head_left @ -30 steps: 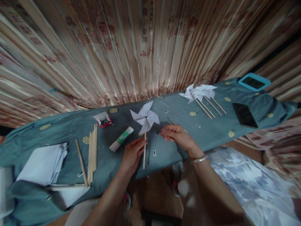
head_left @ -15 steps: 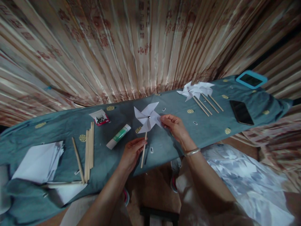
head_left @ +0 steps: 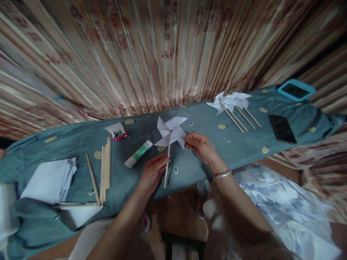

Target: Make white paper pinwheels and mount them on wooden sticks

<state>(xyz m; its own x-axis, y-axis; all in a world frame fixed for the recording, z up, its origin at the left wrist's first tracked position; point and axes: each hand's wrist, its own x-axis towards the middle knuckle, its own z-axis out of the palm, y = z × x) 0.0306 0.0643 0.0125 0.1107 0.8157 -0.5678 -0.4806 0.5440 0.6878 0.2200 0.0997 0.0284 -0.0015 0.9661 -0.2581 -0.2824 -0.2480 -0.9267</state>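
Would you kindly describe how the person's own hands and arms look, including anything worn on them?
Both the left hand and the right hand are ungloved, and the forearms look bare. A shiny, silver-coloured bangle circles the right wrist; none shows on the left.

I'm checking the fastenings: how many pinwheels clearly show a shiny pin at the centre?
2: the pinwheel whose stick the left hand holds, and the leftmost pinwheel in the overlapping pile toward the right. More may be hidden in that pile.
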